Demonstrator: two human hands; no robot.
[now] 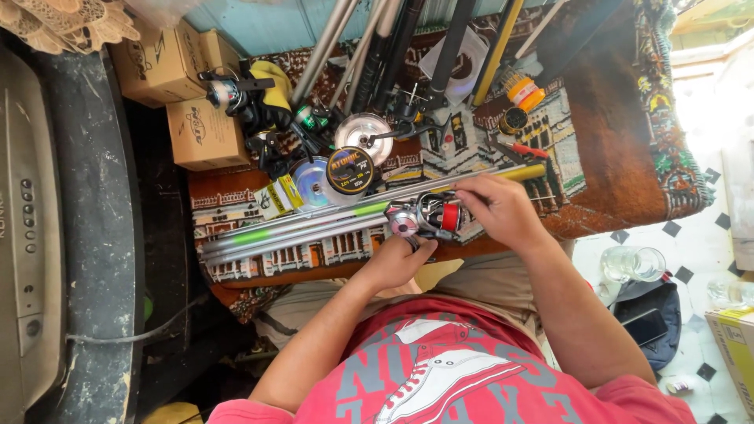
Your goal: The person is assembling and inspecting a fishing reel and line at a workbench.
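A silver fishing reel (414,216) with a red spool (450,217) sits on a grey rod (314,224) with green and yellow bands, lying across a patterned rug (628,133). My left hand (397,263) is closed around the underside of the reel, at its handle. My right hand (499,208) grips the rod just right of the red spool, fingers curled over it. My red shirt and beige trousers fill the bottom of the view.
Behind the rod lie line spools (349,170), a clear disc spool (314,182), other reels (228,93), red-handled pliers (522,149) and several rod tubes (377,47). Cardboard boxes (200,129) stand at the left. A glass jar (635,263) and dark bag (648,318) sit on the tiled floor.
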